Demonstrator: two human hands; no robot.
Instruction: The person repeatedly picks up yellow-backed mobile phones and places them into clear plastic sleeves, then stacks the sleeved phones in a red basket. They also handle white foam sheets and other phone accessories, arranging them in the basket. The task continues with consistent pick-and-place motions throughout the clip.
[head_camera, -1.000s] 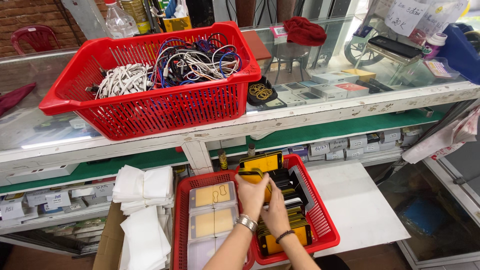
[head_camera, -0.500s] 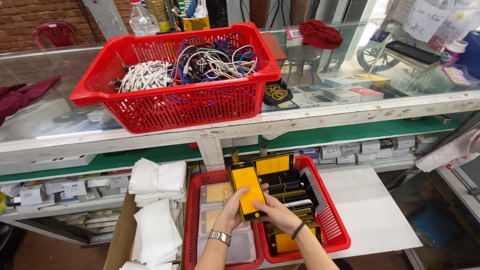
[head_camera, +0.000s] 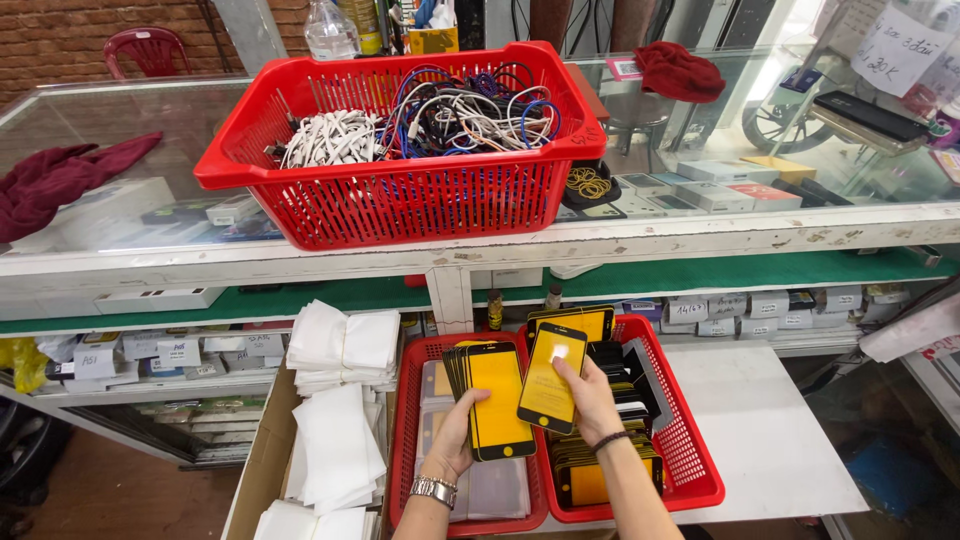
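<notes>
Nearest, left hand (head_camera: 462, 437), watch (head_camera: 434, 490) on wrist, fingers closed around a fanned stack (head_camera: 492, 398) of yellow, black-rimmed screen protectors. Just beside it, right hand (head_camera: 590, 400) pinching one protector (head_camera: 551, 378) upright, its edge overlapping the stack. Below both, two red trays (head_camera: 690, 450) on the floor, more protectors piled in the right one. Left of those, white sleeves (head_camera: 338, 440) heaped in a cardboard box. Farther up, on the glass counter (head_camera: 120, 130), a red basket (head_camera: 400, 205) full of tangled cables (head_camera: 450, 115).
</notes>
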